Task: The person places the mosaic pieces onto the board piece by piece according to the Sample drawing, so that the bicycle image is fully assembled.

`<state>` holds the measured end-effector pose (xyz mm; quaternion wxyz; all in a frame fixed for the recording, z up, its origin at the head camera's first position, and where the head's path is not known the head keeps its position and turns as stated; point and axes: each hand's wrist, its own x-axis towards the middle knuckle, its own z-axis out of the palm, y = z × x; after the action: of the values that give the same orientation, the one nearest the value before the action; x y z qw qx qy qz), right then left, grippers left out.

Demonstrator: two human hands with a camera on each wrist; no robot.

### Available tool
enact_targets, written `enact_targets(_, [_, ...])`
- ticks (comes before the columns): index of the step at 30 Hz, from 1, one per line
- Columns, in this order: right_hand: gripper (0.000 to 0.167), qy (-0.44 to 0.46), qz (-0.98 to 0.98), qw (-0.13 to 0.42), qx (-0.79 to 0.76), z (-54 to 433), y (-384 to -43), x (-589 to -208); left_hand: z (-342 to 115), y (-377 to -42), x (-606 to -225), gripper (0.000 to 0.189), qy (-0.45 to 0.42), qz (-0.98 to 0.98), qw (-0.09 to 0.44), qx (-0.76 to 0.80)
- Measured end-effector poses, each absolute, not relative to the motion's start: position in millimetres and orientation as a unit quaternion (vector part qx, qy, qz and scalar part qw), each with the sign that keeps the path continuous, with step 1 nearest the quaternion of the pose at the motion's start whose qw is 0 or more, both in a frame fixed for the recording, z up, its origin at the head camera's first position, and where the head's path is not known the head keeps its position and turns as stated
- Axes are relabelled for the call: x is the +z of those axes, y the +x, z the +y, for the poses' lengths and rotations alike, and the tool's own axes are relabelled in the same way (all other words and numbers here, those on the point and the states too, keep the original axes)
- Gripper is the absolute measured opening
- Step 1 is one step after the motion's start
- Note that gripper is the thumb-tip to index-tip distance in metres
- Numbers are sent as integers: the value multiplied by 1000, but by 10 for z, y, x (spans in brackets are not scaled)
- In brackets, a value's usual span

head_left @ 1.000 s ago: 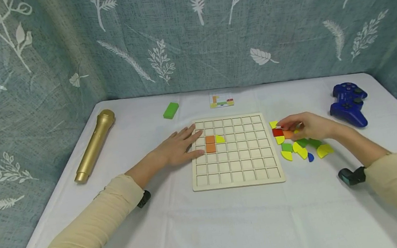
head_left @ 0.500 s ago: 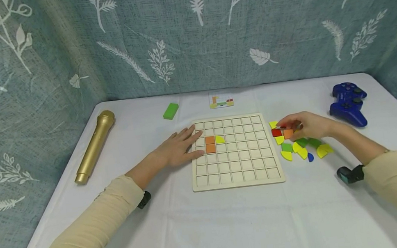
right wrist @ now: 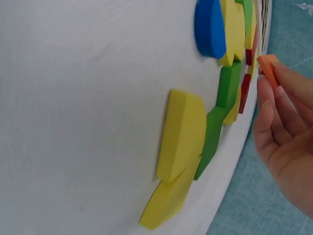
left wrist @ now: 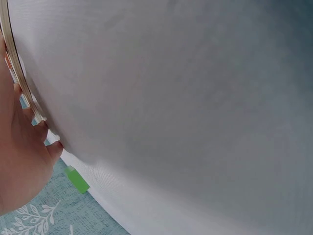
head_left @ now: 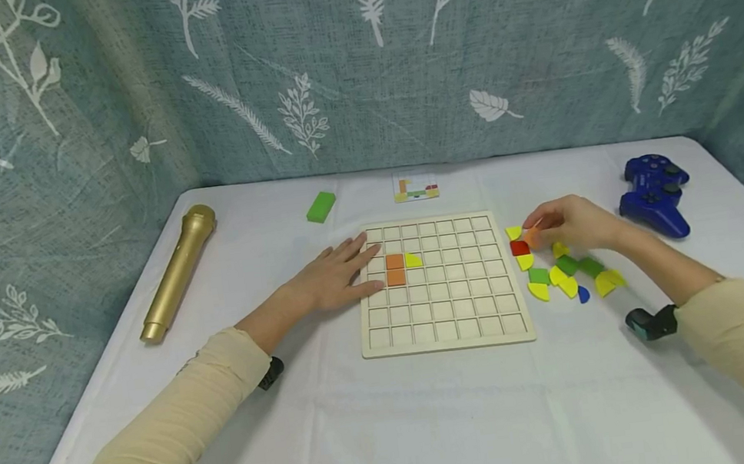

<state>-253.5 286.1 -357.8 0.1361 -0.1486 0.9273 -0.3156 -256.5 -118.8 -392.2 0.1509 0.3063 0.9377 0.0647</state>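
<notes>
The person's right hand (head_left: 573, 223) pinches an orange square tile (right wrist: 268, 66) between thumb and fingertips. The tile is tilted and raised above the table (head_left: 437, 425), just right of a square grid board (head_left: 452, 292), at the far left part of a group of loose coloured pieces. The left hand (head_left: 339, 276) lies with its fingers straight and spread over the left edge of the board, holding nothing.

On the board, two more orange squares (head_left: 396, 278) sit one nearer than the other in the second column from the left. A yellow quarter-circle (head_left: 413, 259) lies in the cell just right of the farther one.

Beside the board's right edge lie a red piece (head_left: 519, 248), with yellow pieces on its far and near sides, and a green square (head_left: 538, 276). Farther right are more green and yellow pieces; a blue semicircle (head_left: 584, 294) lies at the near side of the group.

A pattern card (head_left: 416, 186) lies beyond the board, with a green block (head_left: 321, 207) to its left. A gold microphone (head_left: 178, 275) lies at the far left, and a blue game controller (head_left: 655, 197) at the far right. A patterned curtain (head_left: 325, 75) hangs behind the table.
</notes>
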Motion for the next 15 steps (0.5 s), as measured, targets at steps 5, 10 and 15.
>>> enact_targets(5, [32,-114,908,166,-367,2834,-2535,-3577,-1179,-2566,-3917,75,306,938,150,64])
enact_targets(10, [39,-75,893,192,-401,2737,-2532,-3587,-1176,-2558,-3908,75,302,939,152,64])
enact_targets(15, [35,-59,869,221,-439,2593,-2511,-3584,-1176,-2557,-3911,75,299,939,155,65])
